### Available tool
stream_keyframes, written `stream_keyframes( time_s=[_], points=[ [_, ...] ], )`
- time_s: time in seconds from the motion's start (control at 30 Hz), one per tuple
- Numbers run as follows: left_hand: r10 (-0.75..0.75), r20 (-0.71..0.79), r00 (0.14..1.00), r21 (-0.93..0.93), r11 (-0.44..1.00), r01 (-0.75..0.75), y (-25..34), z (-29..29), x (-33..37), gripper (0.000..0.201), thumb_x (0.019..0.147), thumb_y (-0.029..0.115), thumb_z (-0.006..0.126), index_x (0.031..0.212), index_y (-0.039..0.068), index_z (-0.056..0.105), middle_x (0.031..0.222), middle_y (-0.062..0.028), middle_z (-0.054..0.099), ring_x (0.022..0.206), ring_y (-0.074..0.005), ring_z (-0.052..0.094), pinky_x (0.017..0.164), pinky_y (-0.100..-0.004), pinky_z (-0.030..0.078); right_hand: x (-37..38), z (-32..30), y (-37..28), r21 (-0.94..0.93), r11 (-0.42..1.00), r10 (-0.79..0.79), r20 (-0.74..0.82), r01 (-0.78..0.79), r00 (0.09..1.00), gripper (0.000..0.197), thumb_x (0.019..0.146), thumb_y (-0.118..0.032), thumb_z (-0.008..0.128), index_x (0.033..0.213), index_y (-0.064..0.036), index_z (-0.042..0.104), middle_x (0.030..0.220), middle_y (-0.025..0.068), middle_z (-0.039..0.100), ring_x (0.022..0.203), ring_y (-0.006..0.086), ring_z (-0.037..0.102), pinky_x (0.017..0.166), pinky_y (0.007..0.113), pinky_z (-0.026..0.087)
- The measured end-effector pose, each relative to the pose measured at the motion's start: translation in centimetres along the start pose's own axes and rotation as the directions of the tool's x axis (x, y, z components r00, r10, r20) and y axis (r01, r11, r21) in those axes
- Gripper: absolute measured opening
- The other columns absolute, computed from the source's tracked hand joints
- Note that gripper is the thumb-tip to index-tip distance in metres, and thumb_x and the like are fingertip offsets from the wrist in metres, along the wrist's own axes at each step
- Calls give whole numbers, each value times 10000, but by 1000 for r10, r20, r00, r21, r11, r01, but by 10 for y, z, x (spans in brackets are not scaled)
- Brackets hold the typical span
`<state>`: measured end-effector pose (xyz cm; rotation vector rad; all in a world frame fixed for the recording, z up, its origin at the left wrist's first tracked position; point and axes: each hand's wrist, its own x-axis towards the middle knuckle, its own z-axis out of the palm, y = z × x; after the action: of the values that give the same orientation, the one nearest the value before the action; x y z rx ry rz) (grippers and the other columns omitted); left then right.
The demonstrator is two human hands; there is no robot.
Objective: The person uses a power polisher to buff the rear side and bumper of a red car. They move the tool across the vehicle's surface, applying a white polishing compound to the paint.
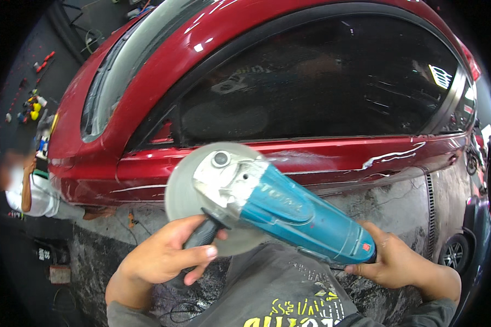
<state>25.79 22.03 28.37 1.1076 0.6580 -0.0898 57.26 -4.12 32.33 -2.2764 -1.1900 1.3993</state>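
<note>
A teal rotary polisher with a silver gear head is held across the front of my body. Its round pale pad looks blurred at the rim and faces the side of a red car; I cannot tell whether it touches. My left hand is closed around the black side handle. At the rear end of the tool, my right hand grips the body, its fingers partly hidden underneath. White streaks of compound run along the door below the dark window.
A co-worker stands by the car's front at the left. A dark cable lies near my left side. Another car's wheel is behind my right arm. A floor grate runs beside the red car.
</note>
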Motion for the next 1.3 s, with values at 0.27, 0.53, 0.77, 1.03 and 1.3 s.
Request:
stream_keyframes(
  time_s=[0.27,0.53,0.77,1.03,1.3],
  points=[
    [-53,191,980,47,998,44,35,39,51,430,1078,183,663,1370,-110,545,771,-38,625,537,-99,576,543,-263,443,-47,-26,29,55,999,12,-207,-1,978,826,843,-205,935,1517,22,514,1144,230,778,1120,319,768,1002,407,565],
    [-51,500,865,96,995,3,49,140,178,315,1066,212,663,1265,-20,588,848,-12,611,580,-85,617,588,-242,469,-118,-73,111,317,945,235,-479,-83,846,831,671,-22,972,1416,42,609,1200,68,734,1157,156,641,1075,347,493],
    [-40,582,812,18,999,37,59,209,242,239,1042,220,671,1131,11,597,893,-14,604,557,-67,611,507,-230,470,-149,-101,151,414,895,377,-506,-165,775,881,638,-96,1026,1404,52,619,1197,57,726,1144,151,638,1061,328,491],
    [-2,523,852,-24,1000,17,51,170,201,281,1042,201,668,1192,-23,589,873,-41,621,553,-89,610,542,-236,475,-127,-94,134,380,920,279,-468,-94,839,869,689,-65,1008,1438,63,587,1247,75,725,1191,157,644,1091,343,486],
    [-42,364,931,-39,997,60,48,73,102,426,1102,187,638,1408,-87,525,878,-64,615,591,-106,618,538,-255,475,-77,-68,45,345,935,173,-259,-76,950,887,774,-129,999,1496,67,522,1258,103,730,1230,158,633,1127,358,470]
  ],
)
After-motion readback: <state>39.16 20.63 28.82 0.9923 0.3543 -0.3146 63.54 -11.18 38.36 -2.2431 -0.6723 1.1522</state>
